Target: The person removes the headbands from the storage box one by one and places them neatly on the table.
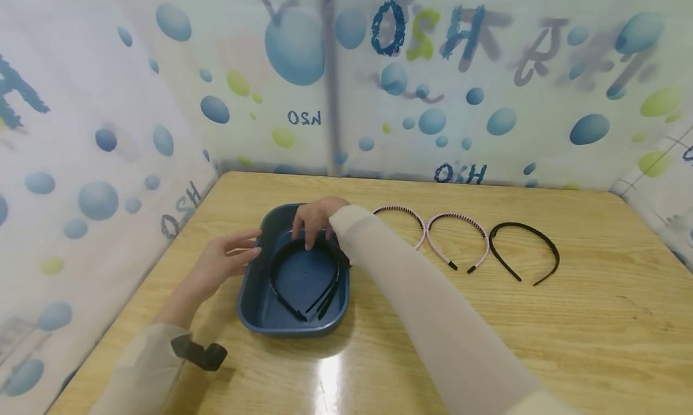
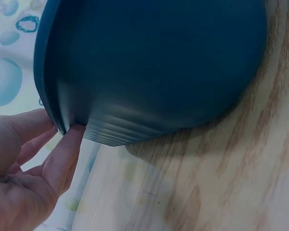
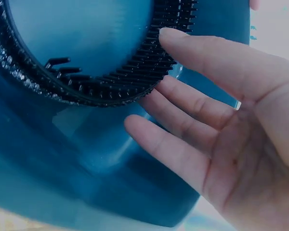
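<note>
A dark blue plastic basin stands on the wooden table, with black headbands lying together inside it. My left hand is at the basin's left side; in the left wrist view its thumb and fingers pinch the rim. Over the far part of the basin, my right hand reaches in from above. Close up in the right wrist view, its thumb lies over a black toothed headband with glittery trim, and the fingers pass behind the band, pinching it. A black bow-like piece shows by the basin's right wall.
Right of the basin, two pink-and-black headbands and a plain black headband lie in a row on the table. My right forearm partly covers the nearest one. A patterned curtain hangs behind the table and along its left.
</note>
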Motion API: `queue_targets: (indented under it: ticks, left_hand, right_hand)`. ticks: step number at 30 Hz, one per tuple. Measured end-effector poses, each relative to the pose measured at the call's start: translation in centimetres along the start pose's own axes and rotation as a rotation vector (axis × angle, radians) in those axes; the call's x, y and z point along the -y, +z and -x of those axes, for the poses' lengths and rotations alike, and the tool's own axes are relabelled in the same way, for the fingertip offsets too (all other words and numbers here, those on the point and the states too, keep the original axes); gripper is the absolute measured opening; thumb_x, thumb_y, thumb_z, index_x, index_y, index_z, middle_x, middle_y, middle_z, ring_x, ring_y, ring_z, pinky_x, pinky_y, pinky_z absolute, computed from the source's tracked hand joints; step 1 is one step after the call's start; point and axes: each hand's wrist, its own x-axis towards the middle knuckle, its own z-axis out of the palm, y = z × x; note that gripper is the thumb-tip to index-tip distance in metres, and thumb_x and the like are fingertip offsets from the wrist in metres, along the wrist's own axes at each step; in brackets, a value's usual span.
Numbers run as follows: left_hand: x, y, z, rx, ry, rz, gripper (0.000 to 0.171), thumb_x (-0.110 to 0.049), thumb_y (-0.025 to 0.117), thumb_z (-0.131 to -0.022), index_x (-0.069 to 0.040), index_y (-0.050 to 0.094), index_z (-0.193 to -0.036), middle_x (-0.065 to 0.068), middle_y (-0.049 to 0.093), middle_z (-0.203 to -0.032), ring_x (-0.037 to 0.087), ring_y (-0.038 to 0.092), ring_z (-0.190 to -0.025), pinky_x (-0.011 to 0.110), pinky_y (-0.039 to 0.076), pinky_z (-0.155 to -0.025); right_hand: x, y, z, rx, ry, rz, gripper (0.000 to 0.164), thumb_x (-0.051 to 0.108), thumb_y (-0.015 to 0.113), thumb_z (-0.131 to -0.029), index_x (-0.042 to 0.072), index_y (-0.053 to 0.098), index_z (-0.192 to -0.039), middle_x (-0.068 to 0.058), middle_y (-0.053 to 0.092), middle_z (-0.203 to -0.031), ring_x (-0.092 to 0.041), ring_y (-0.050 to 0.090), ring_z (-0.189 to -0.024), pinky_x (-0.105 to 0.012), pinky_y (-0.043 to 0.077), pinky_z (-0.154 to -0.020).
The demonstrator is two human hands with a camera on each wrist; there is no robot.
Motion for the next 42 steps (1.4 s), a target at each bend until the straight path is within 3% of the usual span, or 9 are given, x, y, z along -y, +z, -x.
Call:
queue_targets:
  ticks: [8,13,18,25,42]
  left_hand:
    - [-0.3,0.0,0.1,0.009,-0.001,0.003,0.053,-0.021,0.058,-0.092,-0.001,0.039,-0.138,0.030,0.042,-0.127,0.038,0.047,-0.114,0.033,0.050,-0.081]
    - [-0.1,0.2,-0.1,0.013,0.003,0.013,0.053,-0.021,0.059,-0.091,-0.001,0.040,-0.137,0.030,0.043,-0.126,0.037,0.048,-0.113,0.032,0.050,-0.080]
    - [0.1,0.2,-0.1,0.010,0.002,0.012,0.054,-0.023,0.059,-0.091,-0.001,0.041,-0.137,0.028,0.043,-0.126,0.038,0.047,-0.113,0.032,0.050,-0.080]
    - [0.1,0.2,-0.1,0.008,0.015,0.016,0.053,-0.022,0.059,-0.091,-0.001,0.042,-0.136,0.029,0.045,-0.124,0.037,0.048,-0.112,0.031,0.050,-0.080]
    - [0.0,0.2,-0.2,0.009,0.004,-0.023,0.054,-0.023,0.058,-0.092,-0.002,0.040,-0.137,0.029,0.044,-0.126,0.038,0.047,-0.114,0.033,0.050,-0.080]
  right_hand:
    - [0.3,0.2,0.1,-0.016,-0.024,0.008,0.039,0.006,0.063,-0.086,0.016,0.058,-0.123,0.000,0.039,-0.138,-0.016,0.050,-0.106,-0.027,0.052,-0.074]
    - [-0.1,0.4,-0.3,-0.028,-0.038,-0.004,0.033,0.003,0.061,-0.087,0.014,0.061,-0.118,0.000,0.046,-0.130,-0.015,0.052,-0.102,-0.026,0.052,-0.070]
    - [-0.2,0.1,-0.3,-0.054,-0.026,-0.038,0.031,0.000,0.061,-0.086,0.013,0.063,-0.114,0.000,0.054,-0.116,-0.012,0.054,-0.098,-0.030,0.052,-0.075]
    - [0.1,-0.7,0.3,-0.096,-0.048,-0.063,0.031,0.000,0.061,-0.086,0.012,0.063,-0.114,-0.001,0.055,-0.114,-0.015,0.056,-0.093,-0.033,0.052,-0.078]
    - [0.9,-2.5,2.8,-0.219,-0.166,-0.042,0.033,0.001,0.060,-0.083,0.009,0.063,-0.114,-0.006,0.059,-0.109,-0.016,0.056,-0.091,-0.032,0.054,-0.067]
